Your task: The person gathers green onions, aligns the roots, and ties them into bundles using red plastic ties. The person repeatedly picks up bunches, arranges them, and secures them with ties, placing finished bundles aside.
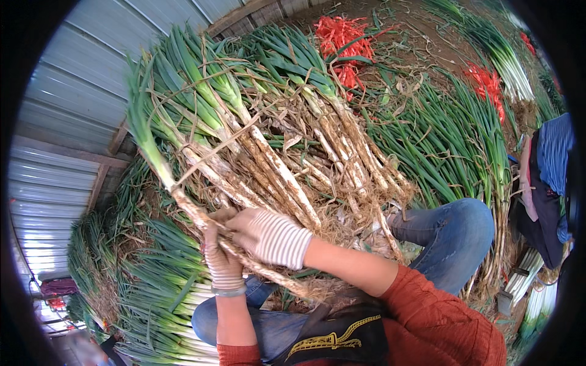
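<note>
My left hand [223, 263], in a striped knit glove with a bracelet at the wrist, grips the white shank of a long green onion [184, 202]. Its leaves point up and left, and its soil-stained root end slants down over my lap. My right hand [270, 235], gloved likewise, closes on the same shank just beside the left; its fingertips are partly hidden and blurred. Close beyond both hands lies a heap of unpeeled green onions [279, 171] with brown, muddy skins. Under my left forearm is a pile of cleaner green onions [169, 293] with white shanks.
Red plastic ties [345, 39] lie on the soil at the back, more red ties [487, 87] farther right. Another pile of green onions [439, 142] stands beyond my right knee [462, 242]. A corrugated metal wall [78, 91] rises at left. Another person [547, 183] is at the right edge.
</note>
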{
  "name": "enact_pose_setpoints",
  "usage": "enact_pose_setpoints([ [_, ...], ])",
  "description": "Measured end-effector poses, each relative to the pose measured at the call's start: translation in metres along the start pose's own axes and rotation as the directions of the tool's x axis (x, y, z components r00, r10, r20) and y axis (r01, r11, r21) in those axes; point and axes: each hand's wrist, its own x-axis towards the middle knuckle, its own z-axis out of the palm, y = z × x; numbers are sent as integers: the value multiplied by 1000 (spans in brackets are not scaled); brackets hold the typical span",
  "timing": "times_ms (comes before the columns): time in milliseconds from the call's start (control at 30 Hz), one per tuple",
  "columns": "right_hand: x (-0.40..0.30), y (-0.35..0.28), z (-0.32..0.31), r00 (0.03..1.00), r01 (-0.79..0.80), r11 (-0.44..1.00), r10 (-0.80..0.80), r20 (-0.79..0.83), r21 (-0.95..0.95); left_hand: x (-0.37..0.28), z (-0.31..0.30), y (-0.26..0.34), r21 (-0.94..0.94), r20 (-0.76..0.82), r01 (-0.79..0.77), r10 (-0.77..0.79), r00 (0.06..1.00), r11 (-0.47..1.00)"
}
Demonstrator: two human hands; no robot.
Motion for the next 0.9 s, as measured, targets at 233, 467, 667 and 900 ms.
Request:
enact_pose_setpoints([
  [233,-21,108,-44,871,-469,619,443,-214,-630,-9,-22,61,-662,85,28,38,996,749],
  [467,-23,109,-62,683,-730,636,691,-237,-249,-19,-53,84,-596,94,-17,90,991,803],
  [667,-7,103,-18,763,-636,763,599,-241,-116,-19,-31,38,-487,9,190,-213,977,853],
  [900,-30,166,-92,702,-591,704,689,-180,393,-18,-46,12,-418,-74,295,-356,932,859],
])
